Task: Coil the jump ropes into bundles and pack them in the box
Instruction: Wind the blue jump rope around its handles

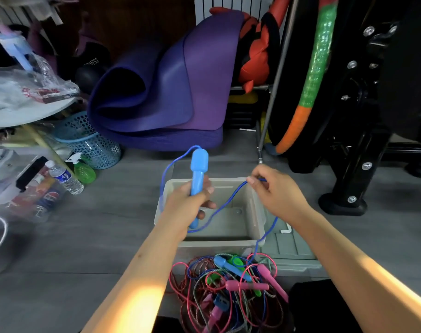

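Above the open box on the floor, our left hand grips the blue handle upright as an anchor while our right hand fingers pinch the blue rope to coil it, other ropes piled nearer us.

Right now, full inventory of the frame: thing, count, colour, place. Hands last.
blue handle: 1, light blue, upright above box
blue cord: 1, blue, looping from handle over box down to pile
box: 1, grey, open, on floor at centre
lid: 1, grey, on floor right of box
rope pile: 1 tangle, pink, green, blue, in front of box
yoga mat: 1, purple, rolled, behind box
basket: 1, light blue, left
spray bottle: 1, green, beside basket
water bottle: 1, clear, left
hoop: 1, green and orange, right
left hand: grips blue handle
right hand: pinches blue cord
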Demonstrator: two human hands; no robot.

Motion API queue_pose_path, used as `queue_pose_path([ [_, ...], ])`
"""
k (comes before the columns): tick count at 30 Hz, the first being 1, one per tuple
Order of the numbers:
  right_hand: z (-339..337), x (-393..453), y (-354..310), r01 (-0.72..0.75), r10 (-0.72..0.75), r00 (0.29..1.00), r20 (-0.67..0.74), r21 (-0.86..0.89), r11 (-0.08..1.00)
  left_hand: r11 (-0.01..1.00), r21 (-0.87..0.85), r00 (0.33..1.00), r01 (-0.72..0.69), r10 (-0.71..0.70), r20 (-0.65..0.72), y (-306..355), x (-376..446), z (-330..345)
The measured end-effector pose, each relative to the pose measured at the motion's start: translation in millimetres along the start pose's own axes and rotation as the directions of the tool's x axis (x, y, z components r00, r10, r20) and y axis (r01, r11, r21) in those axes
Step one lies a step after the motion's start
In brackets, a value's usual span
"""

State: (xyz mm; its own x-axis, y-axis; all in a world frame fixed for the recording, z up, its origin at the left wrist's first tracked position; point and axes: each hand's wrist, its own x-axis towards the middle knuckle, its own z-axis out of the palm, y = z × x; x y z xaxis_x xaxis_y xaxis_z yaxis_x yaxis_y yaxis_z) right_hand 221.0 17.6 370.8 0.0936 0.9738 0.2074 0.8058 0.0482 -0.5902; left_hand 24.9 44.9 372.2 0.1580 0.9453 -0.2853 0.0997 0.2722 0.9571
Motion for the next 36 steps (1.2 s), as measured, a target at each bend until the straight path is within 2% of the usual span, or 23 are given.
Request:
queue_pose_path([
  [3, 8, -5, -8, 0.113, -0.114, 0.993, 0.027, 0.023, 0.993, 0.999, -0.010, 0.978, 0.040, -0.037, 0.204, 1, -9, 16],
  [5, 8, -6, -10, 0.101, -0.103, 0.994, 0.029, 0.062, 0.993, 0.998, -0.007, 0.966, 0.059, -0.056, 0.253, -1, -12, 23],
  [7, 5, -5, -10, 0.067, -0.069, 0.997, 0.038, 0.042, 0.997, 0.999, -0.023, 0.982, 0.049, -0.044, 0.186, -1, -11, 26],
  [9, -1, -4, -11, 0.008, -0.004, 0.997, 0.076, -0.055, 0.998, 0.998, -0.070, 0.997, 0.008, -0.003, 0.071, 0, -6, 23],
  [13, -12, 0, -2, -0.156, 0.205, 0.957, 0.205, -0.234, 0.960, 0.975, -0.218, 0.996, -0.042, 0.023, -0.088, 3, 1, 14],
  [15, -17, 3, 7, -0.296, 0.332, 0.899, 0.285, -0.162, 0.941, 0.958, -0.285, 0.990, -0.039, -0.002, -0.144, 3, 6, 6],
  [17, -18, 3, 11, -0.405, 0.392, 0.886, 0.246, 0.003, 0.914, 0.972, -0.234, 0.988, -0.018, -0.018, -0.152, 2, 8, 1],
  [18, -18, 3, 10, -0.410, 0.395, 0.898, 0.192, 0.044, 0.911, 0.985, -0.171, 0.989, -0.001, -0.024, -0.144, 0, 9, 0],
  [21, -18, 2, 5, -0.301, 0.301, 0.954, 0.001, -0.016, 0.953, 0.999, 0.025, 0.990, 0.028, -0.024, -0.138, -4, 8, 0],
  [23, -17, 1, 1, -0.202, 0.198, 0.978, -0.067, -0.059, 0.978, 0.999, 0.043, 0.990, 0.005, 0.001, -0.142, -3, 6, 2],
  [25, -12, -2, -5, -0.048, 0.044, 0.998, -0.046, -0.105, 0.993, 1.000, -0.003, 0.998, -0.013, 0.013, -0.061, -1, 3, 6],
  [28, -1, -9, -13, 0.121, -0.122, 0.993, 0.000, -0.087, 0.989, 0.999, -0.013, 0.987, 0.034, -0.031, 0.158, -1, -5, 17],
  [31, -2, -9, -14, 0.099, -0.097, 0.995, 0.028, -0.041, 0.994, 0.999, 0.031, 0.978, 0.024, -0.030, 0.207, -4, -7, 22],
  [34, -5, -7, -10, 0.021, -0.008, 0.985, 0.173, -0.074, 0.997, 0.994, -0.107, 0.998, 0.004, 0.004, 0.066, -2, -2, 21],
  [36, -9, -6, -4, -0.069, 0.109, 0.924, 0.366, -0.121, 0.990, 0.969, -0.247, 0.998, -0.030, 0.016, -0.058, 3, 4, 13],
])
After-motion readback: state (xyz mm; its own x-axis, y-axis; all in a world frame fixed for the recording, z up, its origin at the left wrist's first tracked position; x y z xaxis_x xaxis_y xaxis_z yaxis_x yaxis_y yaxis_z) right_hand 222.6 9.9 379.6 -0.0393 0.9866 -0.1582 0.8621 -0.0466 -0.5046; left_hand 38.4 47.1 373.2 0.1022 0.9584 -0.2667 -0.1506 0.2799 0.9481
